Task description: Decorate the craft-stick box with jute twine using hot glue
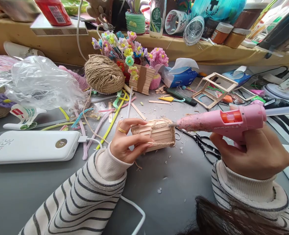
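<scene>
My left hand [128,140] is closed around a small box of wooden craft sticks [159,134] wrapped with jute twine, held just above the grey table [183,182]. My right hand [252,153] grips a pink hot glue gun [223,122]. Its nozzle touches the upper right corner of the stick box, where the twine crosses. A gold ring sits on a left finger. Both arms wear striped sleeves.
A ball of jute twine [104,74], a stick planter of pipe-cleaner flowers [134,65], a white power bank [34,146], black scissors [205,147], a tissue pack [181,76], a stick frame [214,88], a plastic bag [41,81] and loose sticks and pipe cleaners crowd the table. A cluttered shelf runs behind.
</scene>
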Demonstrator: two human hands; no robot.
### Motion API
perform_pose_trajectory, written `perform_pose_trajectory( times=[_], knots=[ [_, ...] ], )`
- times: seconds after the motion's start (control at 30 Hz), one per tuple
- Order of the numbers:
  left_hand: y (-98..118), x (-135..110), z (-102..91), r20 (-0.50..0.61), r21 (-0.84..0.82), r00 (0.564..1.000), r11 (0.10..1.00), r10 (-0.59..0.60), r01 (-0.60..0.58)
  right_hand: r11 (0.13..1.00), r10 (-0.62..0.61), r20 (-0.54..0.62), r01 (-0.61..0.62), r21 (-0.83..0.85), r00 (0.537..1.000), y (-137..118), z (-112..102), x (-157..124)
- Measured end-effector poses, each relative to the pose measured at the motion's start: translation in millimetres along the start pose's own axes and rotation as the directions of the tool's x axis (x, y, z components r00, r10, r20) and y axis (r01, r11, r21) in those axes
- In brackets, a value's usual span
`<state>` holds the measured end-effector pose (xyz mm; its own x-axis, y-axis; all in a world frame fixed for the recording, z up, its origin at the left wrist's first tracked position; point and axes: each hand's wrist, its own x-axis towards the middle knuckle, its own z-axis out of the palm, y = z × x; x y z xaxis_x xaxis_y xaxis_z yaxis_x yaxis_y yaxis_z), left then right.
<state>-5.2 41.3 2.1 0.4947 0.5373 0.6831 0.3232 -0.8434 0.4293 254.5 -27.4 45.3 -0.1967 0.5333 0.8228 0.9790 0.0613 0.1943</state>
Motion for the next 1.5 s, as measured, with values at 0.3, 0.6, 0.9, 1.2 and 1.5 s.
perform_pose_trajectory(
  times=[0.3,0.6,0.9,1.2,1.5],
  knots=[
    [0,-2,-1.2,0.038,-0.001,0.999,1.0,-0.025,0.025,0.997,0.065,0.051,-0.067,0.035,0.997,-1,-2,0],
    [-2,-2,-1.2,0.031,0.005,0.999,0.999,-0.036,0.036,0.951,0.3,0.037,-0.301,0.063,0.953,0,2,8],
    [1,2,3.0,-0.052,0.011,0.999,1.0,0.001,-0.001,0.743,0.635,0.255,-0.667,0.059,0.729,12,24,12],
    [0,1,4.2,-0.072,-0.017,0.997,1.0,0.018,-0.019,0.803,0.512,0.609,-0.589,-0.089,0.606,24,90,23],
    [-4,-2,2.0,-0.033,0.0,0.999,1.0,0.026,-0.026,0.889,0.407,0.667,-0.437,-0.134,0.624,24,102,22]
  ],
)
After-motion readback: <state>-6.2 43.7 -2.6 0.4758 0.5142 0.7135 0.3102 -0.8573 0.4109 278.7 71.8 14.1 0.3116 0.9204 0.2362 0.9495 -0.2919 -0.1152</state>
